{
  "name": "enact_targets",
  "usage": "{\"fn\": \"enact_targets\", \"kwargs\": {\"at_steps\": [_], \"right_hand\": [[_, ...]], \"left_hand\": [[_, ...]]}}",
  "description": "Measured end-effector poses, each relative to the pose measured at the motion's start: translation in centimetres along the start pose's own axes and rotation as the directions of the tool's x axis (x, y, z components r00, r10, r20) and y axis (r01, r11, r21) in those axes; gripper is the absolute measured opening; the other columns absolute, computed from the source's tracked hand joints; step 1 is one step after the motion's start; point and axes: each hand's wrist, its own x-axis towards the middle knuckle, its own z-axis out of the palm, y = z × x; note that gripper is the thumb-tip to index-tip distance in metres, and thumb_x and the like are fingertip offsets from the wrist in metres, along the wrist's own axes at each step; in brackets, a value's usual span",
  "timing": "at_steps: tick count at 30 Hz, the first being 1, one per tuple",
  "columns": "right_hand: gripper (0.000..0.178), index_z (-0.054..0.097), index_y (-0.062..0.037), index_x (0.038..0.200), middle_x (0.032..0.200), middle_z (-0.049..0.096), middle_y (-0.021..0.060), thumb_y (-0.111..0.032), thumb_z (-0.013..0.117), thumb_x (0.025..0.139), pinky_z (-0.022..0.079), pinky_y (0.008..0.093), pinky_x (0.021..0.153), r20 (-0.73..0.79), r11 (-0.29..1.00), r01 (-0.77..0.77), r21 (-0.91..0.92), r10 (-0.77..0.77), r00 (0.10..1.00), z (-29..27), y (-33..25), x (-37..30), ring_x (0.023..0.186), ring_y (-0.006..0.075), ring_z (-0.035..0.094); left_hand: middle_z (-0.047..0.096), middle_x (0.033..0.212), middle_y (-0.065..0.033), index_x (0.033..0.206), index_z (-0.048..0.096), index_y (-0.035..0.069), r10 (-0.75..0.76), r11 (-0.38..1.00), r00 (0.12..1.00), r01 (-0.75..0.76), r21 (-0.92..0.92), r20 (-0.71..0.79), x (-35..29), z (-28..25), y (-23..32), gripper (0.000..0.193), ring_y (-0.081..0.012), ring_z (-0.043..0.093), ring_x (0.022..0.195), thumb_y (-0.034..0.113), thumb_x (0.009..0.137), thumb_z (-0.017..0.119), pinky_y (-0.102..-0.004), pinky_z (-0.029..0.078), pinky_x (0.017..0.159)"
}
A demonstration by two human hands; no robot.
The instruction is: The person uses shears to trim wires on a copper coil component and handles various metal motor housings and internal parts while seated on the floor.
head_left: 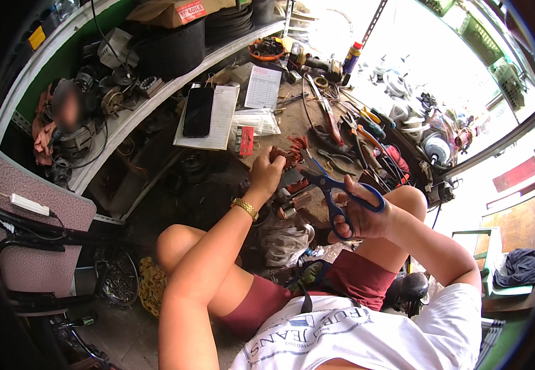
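Observation:
My left hand, with a gold watch on its wrist, is closed on a reddish-brown, copper-coloured piece with ragged wire-like ends. It looks like a wound motor part, but the fingers cover some of it. In my right hand is a pair of scissors with blue handles, thumb and fingers through the loops. The scissors' blades point up and left and meet or overlap the piece; whether they touch it I cannot tell. Below the hands lie copper-coloured cylindrical parts.
Ahead, the workbench carries a black phone on a notebook, a red card packet, a printed form and several pliers. Metal motor parts pile up at right. A chair stands left.

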Motion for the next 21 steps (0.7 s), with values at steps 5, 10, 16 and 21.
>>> {"fn": "enact_targets", "kwargs": {"at_steps": [5,10,16,21], "right_hand": [[0.063,0.055,-0.0047,0.103,0.067,0.055,0.0096,-0.063,0.054,0.080,0.041,0.0272,0.053,-0.016,0.984,-0.104,0.143,0.108,0.994,1.7,-1.4,-0.2,0.055,0.0184,0.049],[0.059,0.052,-0.0052,0.101,0.064,0.052,0.0081,-0.061,0.054,0.081,0.039,0.0259,0.049,-0.111,0.996,-0.082,0.015,0.083,0.990,3.3,-2.8,0.3,0.053,0.0172,0.049],[0.053,0.050,-0.0049,0.099,0.061,0.051,0.0047,-0.052,0.064,0.080,0.037,0.0251,0.040,-0.145,0.842,0.216,-0.495,-0.325,0.935,-0.7,1.3,1.6,0.047,0.0134,0.049],[0.047,0.049,-0.0007,0.110,0.065,0.053,0.0030,-0.029,0.071,0.079,0.034,0.0214,0.035,-0.139,0.672,0.344,-0.656,-0.555,0.820,-2.3,4.5,3.9,0.048,0.0068,0.047]], "left_hand": [[0.062,0.074,-0.0142,0.085,0.057,0.001,0.036,0.999,0.998,-0.035,0.019,-0.052,-0.5,0.2,0.8,0.026,-0.0315,0.059,0.073,0.024,0.076,0.052,-0.0381,0.043,0.071],[0.062,0.074,-0.0178,0.083,0.057,0.000,0.021,0.996,0.999,-0.017,0.088,-0.038,-0.6,-0.1,1.5,0.026,-0.0353,0.059,0.074,0.024,0.074,0.052,-0.0400,0.044,0.070],[0.062,0.076,-0.0192,0.083,0.057,-0.001,0.015,0.993,1.000,-0.014,0.118,-0.006,-0.4,0.1,1.7,0.028,-0.0371,0.059,0.076,0.026,0.074,0.051,-0.0411,0.044,0.070],[0.062,0.080,-0.0184,0.089,0.054,0.000,0.026,0.996,0.999,-0.024,0.081,-0.019,0.0,-0.2,-0.1,0.029,-0.0340,0.059,0.081,0.026,0.075,0.050,-0.0399,0.043,0.074]]}}
